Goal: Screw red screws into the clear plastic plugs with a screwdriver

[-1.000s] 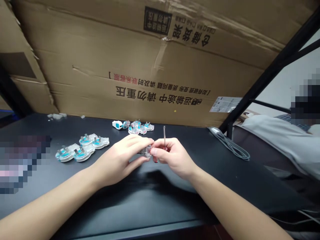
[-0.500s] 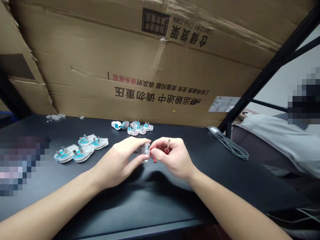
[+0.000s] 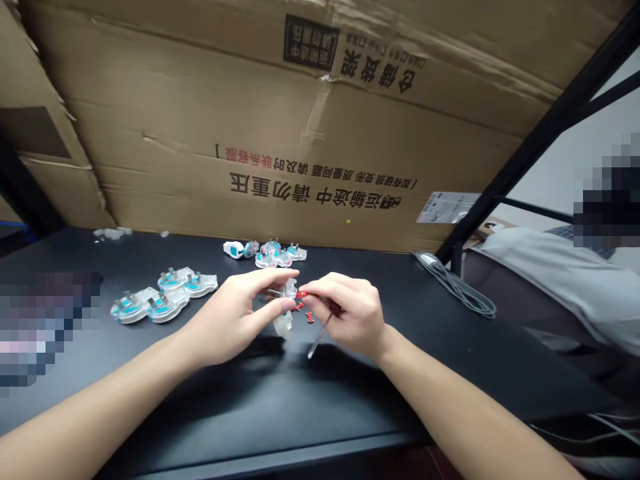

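Note:
My left hand (image 3: 233, 320) pinches a clear plastic plug part (image 3: 291, 288) between thumb and fingers, above the black table. A thin metal piece (image 3: 273, 292) shows at the part's left side. My right hand (image 3: 353, 313) is closed, its fingertips holding a small red piece (image 3: 301, 294) against the right side of the clear part. A screwdriver (image 3: 320, 338) is tucked in the same hand, its shaft slanting down to the left. Small loose red pieces (image 3: 310, 318) lie below the fingertips, beside another clear plastic piece (image 3: 283, 326).
Several clear and blue plugs with metal prongs (image 3: 165, 307) lie on the left; more plugs (image 3: 274, 255) and a white connector (image 3: 233, 250) are at the back. Cardboard (image 3: 175, 133) stands behind. A coiled grey cable (image 3: 457, 285) lies right, near a person's sleeve (image 3: 545, 273).
The screwdriver in my right hand has swung from pointing up to pointing down-left. The clear part has turned in my left hand. More of the loose red pieces and the lower clear piece now show.

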Demonstrator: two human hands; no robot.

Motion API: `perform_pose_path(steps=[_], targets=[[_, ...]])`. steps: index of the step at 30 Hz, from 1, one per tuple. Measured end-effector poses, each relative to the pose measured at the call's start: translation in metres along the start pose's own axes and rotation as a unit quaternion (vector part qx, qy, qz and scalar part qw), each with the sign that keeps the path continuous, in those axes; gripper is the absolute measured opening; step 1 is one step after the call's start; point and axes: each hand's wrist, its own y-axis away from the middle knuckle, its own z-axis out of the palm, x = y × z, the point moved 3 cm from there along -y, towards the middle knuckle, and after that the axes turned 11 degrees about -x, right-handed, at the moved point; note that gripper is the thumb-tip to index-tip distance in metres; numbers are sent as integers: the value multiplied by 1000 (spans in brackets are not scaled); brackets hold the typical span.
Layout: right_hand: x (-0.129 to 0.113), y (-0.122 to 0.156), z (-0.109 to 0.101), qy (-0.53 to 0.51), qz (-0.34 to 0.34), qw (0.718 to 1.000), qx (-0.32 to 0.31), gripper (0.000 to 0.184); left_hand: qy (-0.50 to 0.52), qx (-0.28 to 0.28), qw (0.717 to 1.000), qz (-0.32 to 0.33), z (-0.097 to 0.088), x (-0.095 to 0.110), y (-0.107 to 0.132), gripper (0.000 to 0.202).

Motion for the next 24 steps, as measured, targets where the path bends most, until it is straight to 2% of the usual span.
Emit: perform_pose_path(steps=[3, 5, 8, 10, 12, 13, 15, 18, 21, 24], targets=[[-2, 2, -1, 83, -100, 992, 2, 12, 40, -15, 999, -11, 0, 2, 0, 42], [-1, 2, -1, 78, -94, 993, 2, 11, 50, -27, 998, -11, 0, 3, 0, 35], [6, -1, 3, -65, 49, 997, -9, 11, 27, -19, 999, 0, -3, 4, -1, 30], [10, -1, 9, -187, 142, 972, -27, 14, -22, -1, 1000, 20, -4, 4, 0, 31], [11, 0, 14, -253, 186, 949, -38, 16, -63, 7, 997, 35, -5, 3, 1, 32], [11, 0, 15, -255, 192, 947, -38, 16, -68, 8, 997, 34, -5, 2, 2, 33], [9, 0, 12, -197, 167, 966, -25, 13, -51, 11, 999, 15, -5, 1, 2, 35], [3, 0, 4, -44, 47, 998, 4, 8, 20, 3, 1000, -18, -3, 0, 1, 36], [-2, 1, -1, 66, -61, 996, 17, 7, 109, -14, 993, -34, 1, 2, 0, 34], [-2, 3, -1, 117, -99, 988, 5, 8, 163, -17, 986, -43, 3, 3, -2, 33]])
